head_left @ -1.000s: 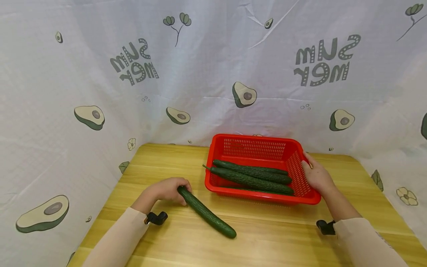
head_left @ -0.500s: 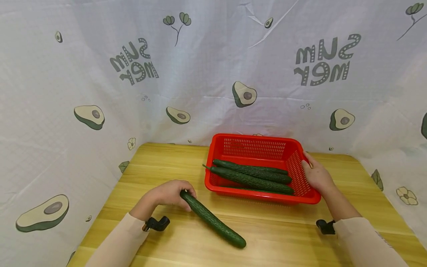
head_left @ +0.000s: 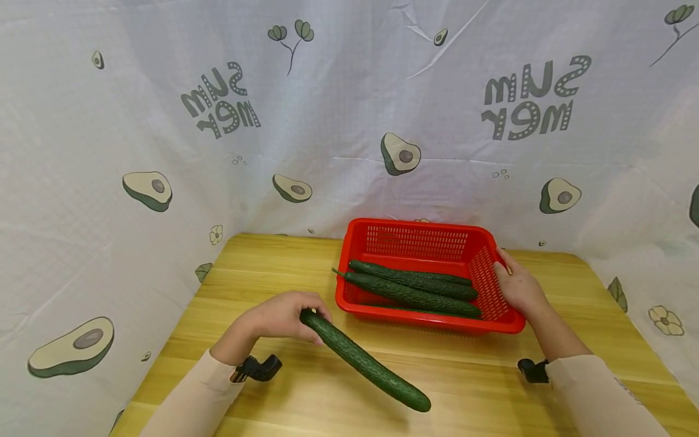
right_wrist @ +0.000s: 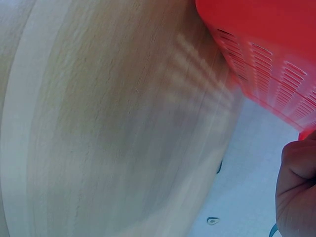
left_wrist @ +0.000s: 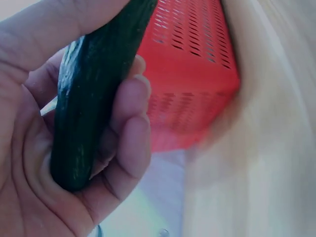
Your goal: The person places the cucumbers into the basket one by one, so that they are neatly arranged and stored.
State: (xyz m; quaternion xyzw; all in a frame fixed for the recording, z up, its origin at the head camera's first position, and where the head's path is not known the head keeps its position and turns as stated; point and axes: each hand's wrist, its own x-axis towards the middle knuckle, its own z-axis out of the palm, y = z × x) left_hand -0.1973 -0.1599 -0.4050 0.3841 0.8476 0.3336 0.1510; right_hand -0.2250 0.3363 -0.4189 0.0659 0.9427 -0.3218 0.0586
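A long dark green cucumber [head_left: 366,362] slants toward the front right in the head view, its shadow on the table below it. My left hand [head_left: 286,315] grips its far left end; in the left wrist view the fingers [left_wrist: 131,143] curl round the cucumber [left_wrist: 89,108]. The red plastic basket [head_left: 431,325] stands behind and to the right. Several cucumbers [head_left: 412,291] lie lengthwise inside it, one with a thin stem over the left rim. My right hand [head_left: 519,288] holds the basket's right rim, thumb on the inner side; most of its fingers are hidden behind the wall.
The basket stands on a wooden table [head_left: 273,261], near its back edge. A white curtain [head_left: 338,121] printed with avocados hangs behind the table and along its sides. Black wrist cameras [head_left: 259,368] sit at both cuffs.
My left hand has moved slightly right with the cucumber. The cucumber's free end has swung to the right and now appears lifted off the table. The right hand and basket stay put.
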